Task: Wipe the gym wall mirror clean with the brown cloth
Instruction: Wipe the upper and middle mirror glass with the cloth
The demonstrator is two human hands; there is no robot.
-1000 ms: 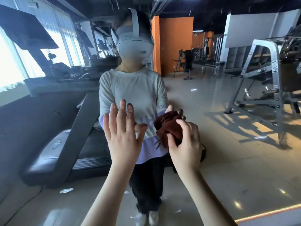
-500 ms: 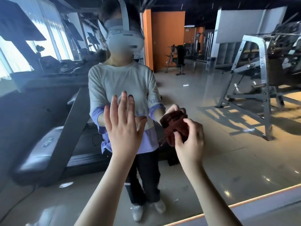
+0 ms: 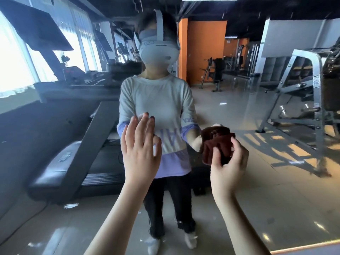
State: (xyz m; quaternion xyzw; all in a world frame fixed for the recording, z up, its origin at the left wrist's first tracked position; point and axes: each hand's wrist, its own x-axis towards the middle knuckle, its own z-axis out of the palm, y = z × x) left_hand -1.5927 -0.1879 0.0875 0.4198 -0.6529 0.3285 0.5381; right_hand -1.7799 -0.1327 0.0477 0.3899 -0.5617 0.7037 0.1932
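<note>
Head view, close up to the wall mirror (image 3: 266, 199), with a treadmill (image 3: 77, 153) and a weight rack (image 3: 303, 100) reflected in it. Left hand (image 3: 140, 151) raised flat toward the glass, fingers (image 3: 145, 124) straight and slightly spread, holding nothing; contact with the glass impossible to tell. Right hand (image 3: 229, 167) curled round the bunched brown cloth (image 3: 218, 144), gripping it right at the mirror, to the right of the left hand.

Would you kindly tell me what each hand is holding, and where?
The right hand grips the bunched brown cloth by its lower part; the left hand holds nothing.
</note>
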